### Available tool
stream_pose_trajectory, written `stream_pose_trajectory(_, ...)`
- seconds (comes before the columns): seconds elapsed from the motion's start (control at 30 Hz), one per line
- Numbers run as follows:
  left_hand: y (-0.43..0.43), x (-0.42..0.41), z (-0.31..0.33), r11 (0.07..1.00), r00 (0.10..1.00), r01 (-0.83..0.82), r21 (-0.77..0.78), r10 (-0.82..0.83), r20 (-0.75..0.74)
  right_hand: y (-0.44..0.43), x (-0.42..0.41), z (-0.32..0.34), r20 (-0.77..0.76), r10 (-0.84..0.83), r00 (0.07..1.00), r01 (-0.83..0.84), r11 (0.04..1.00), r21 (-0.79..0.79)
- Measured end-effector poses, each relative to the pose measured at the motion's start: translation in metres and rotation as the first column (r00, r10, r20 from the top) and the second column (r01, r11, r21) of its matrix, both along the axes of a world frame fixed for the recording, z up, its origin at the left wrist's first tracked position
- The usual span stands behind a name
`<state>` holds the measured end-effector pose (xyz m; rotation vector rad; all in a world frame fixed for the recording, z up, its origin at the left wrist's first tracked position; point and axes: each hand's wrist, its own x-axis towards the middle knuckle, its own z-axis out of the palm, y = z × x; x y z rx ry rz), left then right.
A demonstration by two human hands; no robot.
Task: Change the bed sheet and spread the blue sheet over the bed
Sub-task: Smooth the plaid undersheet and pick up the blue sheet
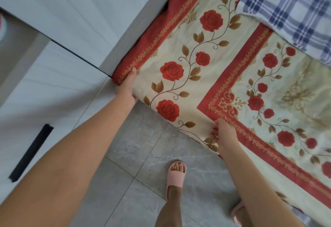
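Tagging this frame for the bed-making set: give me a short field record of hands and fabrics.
left hand: grips the floral sheet at the bed corner beside the wardrobe
right hand: pinches the floral sheet's near edge
blue plaid cloth: lies on the floral sheet, far side
floor: grey tiles, pink slipper

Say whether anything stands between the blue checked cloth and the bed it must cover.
Yes: the rose sheet lies spread beneath the blue checked cloth. The left hand and right hand grip its near edge; it is not yet off.
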<state>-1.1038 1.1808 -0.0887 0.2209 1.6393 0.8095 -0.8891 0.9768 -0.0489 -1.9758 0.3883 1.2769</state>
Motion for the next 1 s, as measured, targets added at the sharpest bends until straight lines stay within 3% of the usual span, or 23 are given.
stream_pose_trajectory(0.07, -0.007, 0.008, 0.013, 1.0, 0.998, 0.002, -0.013, -0.003, -0.057, 0.006, 0.002, 0.005, 0.201, 0.055, 0.978, -0.064, 0.997, 0.04)
stream_pose_trajectory(0.13, -0.007, 0.012, 0.009, 1.0, 0.989, 0.008, -0.023, -0.011, -0.146, 0.011, 0.014, 0.005, 0.432, 0.069, 0.899, -0.103, 0.993, 0.057)
stream_pose_trajectory(0.23, -0.005, 0.024, 0.011, 0.989, 0.928, 0.033, -0.146, -0.085, -0.364, 0.012, 0.042, -0.01, 0.64, 0.153, 0.753, -0.081, 0.987, -0.14)
stream_pose_trajectory(0.3, -0.016, 0.036, 0.022, 0.974, 0.761, 0.133, -0.183, -0.219, -0.611, 0.018, 0.038, -0.022, 0.589, 0.384, 0.711, -0.216, 0.916, -0.337)
stream_pose_trajectory(0.33, -0.027, 0.043, 0.031, 0.967, 0.659, 0.23, -0.111, -0.239, -0.713, 0.022, 0.025, -0.028, 0.533, 0.565, 0.63, -0.377, 0.822, -0.426)
stream_pose_trajectory(0.37, -0.036, 0.052, 0.038, 0.918, 0.554, 0.397, 0.01, -0.231, -0.8, 0.027, 0.007, -0.034, 0.483, 0.734, 0.477, -0.546, 0.679, -0.491)
stream_pose_trajectory(0.4, -0.044, 0.058, 0.042, 0.792, 0.444, 0.598, 0.12, -0.203, -0.873, 0.031, -0.016, -0.038, 0.462, 0.839, 0.287, -0.69, 0.516, -0.508)
stream_pose_trajectory(0.43, -0.049, 0.062, 0.043, 0.606, 0.316, 0.781, 0.149, -0.178, -0.932, 0.033, -0.039, -0.04, 0.462, 0.881, 0.104, -0.809, 0.345, -0.476)
stream_pose_trajectory(0.47, -0.051, 0.065, 0.042, 0.386, 0.153, 0.919, 0.083, -0.153, -0.976, 0.032, -0.058, -0.039, 0.473, 0.881, -0.035, -0.889, 0.189, -0.417)
stream_pose_trajectory(0.53, -0.042, 0.072, 0.033, 0.012, -0.157, 0.987, -0.158, -0.086, -0.984, 0.029, -0.069, -0.035, 0.497, 0.84, -0.217, -0.944, -0.051, -0.326)
stream_pose_trajectory(0.57, -0.033, 0.075, 0.027, -0.081, -0.271, 0.961, -0.265, -0.087, -0.959, 0.028, -0.06, -0.032, 0.535, 0.809, -0.244, -0.957, -0.109, -0.27)
stream_pose_trajectory(0.6, -0.02, 0.078, 0.023, -0.099, -0.344, 0.937, -0.334, -0.116, -0.932, 0.028, -0.045, -0.027, 0.592, 0.77, -0.239, -0.968, -0.143, -0.205)
stream_pose_trajectory(0.67, 0.011, 0.073, 0.016, 0.002, -0.402, 0.91, -0.414, -0.239, -0.884, 0.022, -0.012, -0.019, 0.721, 0.658, -0.217, -0.976, -0.147, -0.159)
stream_pose_trajectory(0.73, 0.043, 0.062, 0.014, 0.106, -0.438, 0.859, -0.501, -0.357, -0.825, 0.022, 0.021, -0.014, 0.774, 0.56, -0.297, -0.947, -0.067, -0.315)
stream_pose_trajectory(0.8, 0.058, 0.06, 0.018, 0.116, -0.462, 0.836, -0.536, -0.376, -0.803, 0.03, 0.05, -0.012, 0.71, 0.63, -0.315, -0.901, 0.038, -0.433)
stream_pose_trajectory(0.9, 0.062, 0.074, 0.025, 0.193, -0.4, 0.857, -0.478, -0.336, -0.853, 0.05, 0.08, -0.011, 0.511, 0.858, -0.04, -0.951, 0.124, -0.282)
stream_pose_trajectory(0.93, 0.066, 0.078, 0.027, 0.222, -0.382, 0.855, -0.469, -0.341, -0.859, 0.057, 0.085, -0.014, 0.45, 0.893, -0.009, -0.967, 0.107, -0.23)
stream_pose_trajectory(1.0, 0.074, 0.083, 0.033, 0.219, -0.402, 0.836, -0.504, -0.382, -0.832, 0.064, 0.088, -0.021, 0.347, 0.93, -0.117, -0.968, -0.029, -0.25)
